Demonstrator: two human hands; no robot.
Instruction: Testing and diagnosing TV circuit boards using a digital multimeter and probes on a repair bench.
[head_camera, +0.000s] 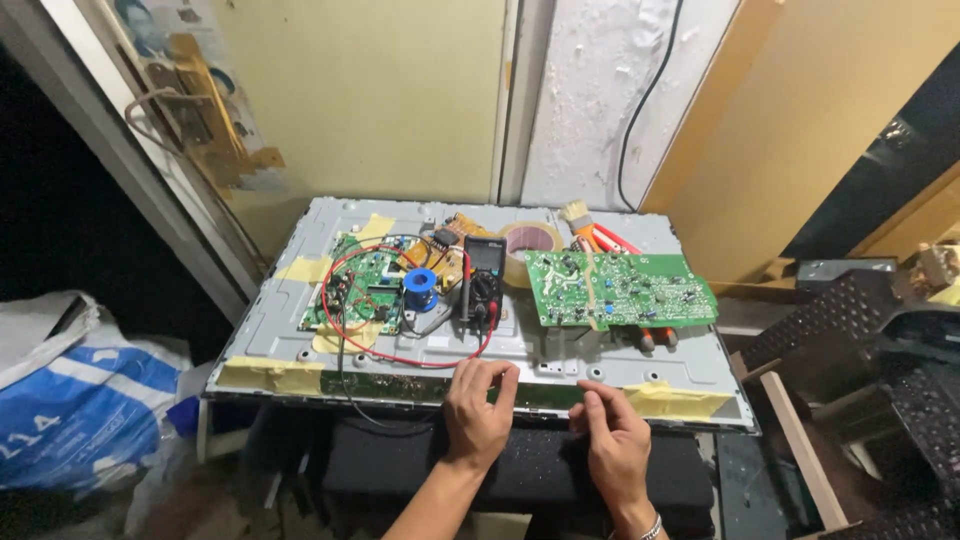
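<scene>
My left hand (478, 408) rests on the near edge of a grey metal panel (270, 330), fingers curled over the rim beside a red wire (420, 361). My right hand (612, 438) lies just right of it at the same edge, fingers loosely bent; whether it pinches anything is hidden. On the panel lie a large green circuit board (620, 290), a smaller green board (362, 290), a black multimeter (484, 282) with red and black leads, and a blue solder spool (419, 283).
A roll of tape (533, 243), a brush (575, 213) and orange-handled tools sit at the panel's back. Yellow tape patches (270, 375) mark its edges. A blue and white sack (70, 400) lies left; dark keyboards (850, 320) are stacked right. A black cable (640, 110) runs down the wall.
</scene>
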